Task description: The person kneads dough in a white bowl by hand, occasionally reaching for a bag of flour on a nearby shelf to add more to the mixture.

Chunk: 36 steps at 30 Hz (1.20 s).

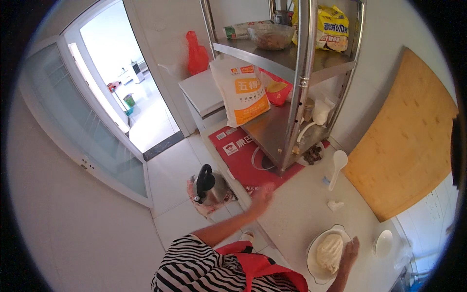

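A white oval dish [313, 272] with small end handles stands on the pale countertop. In it lies a lump of pale dough [329, 252]. My right hand [350, 252] is at the dish's right side, its fingers over the rim beside the dough. My left hand [263, 200], blurred, is above the counter's front edge, near the corner of a red printed box [233, 149]. No object shows in it, and its fingers are too blurred to make out. A white spoon [339, 164] and a small white scrap [335, 205] lie behind the dish.
A metal shelf rack [303, 84] stands on the red box, holding a flour bag [244, 95] and a glass bowl [271, 36]. A wooden board [405, 142] leans on the wall. A white cup [383, 242] sits right of the dish. Below the counter stands a kettle [211, 188].
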### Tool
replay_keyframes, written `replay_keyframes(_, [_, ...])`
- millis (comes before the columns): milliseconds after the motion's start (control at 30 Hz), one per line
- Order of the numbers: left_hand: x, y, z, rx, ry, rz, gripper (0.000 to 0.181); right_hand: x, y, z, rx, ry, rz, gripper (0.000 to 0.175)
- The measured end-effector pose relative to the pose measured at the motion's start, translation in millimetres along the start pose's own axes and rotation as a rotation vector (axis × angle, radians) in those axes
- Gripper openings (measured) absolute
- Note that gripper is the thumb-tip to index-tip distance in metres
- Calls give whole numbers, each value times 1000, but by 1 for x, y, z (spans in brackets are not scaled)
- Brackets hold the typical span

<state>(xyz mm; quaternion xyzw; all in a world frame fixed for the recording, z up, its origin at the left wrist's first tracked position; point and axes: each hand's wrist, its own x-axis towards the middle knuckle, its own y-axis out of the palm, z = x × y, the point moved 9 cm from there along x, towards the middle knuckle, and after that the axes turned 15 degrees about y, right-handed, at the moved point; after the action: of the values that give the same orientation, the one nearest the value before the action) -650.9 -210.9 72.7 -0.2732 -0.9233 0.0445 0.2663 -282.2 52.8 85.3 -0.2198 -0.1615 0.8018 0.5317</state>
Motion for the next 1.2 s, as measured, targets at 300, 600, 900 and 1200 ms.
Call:
replay_keyframes(300, [260, -238, -125, 932, 526, -367, 52, -80, 74, 159, 778, 179, 344, 20])
replay_keyframes(600, [393, -272, -61, 1288, 641, 126, 22, -115, 256, 405, 427, -227, 592, 15])
replay_keyframes(900, [371, -274, -49, 1240, 801, 198, 23, -66, 503, 670, -684, -1131, -17, 14])
replay_keyframes(1200, [317, -296, -44, 887, 1042, -128, 44, 106, 615, 614, -248, -110, 331, 24])
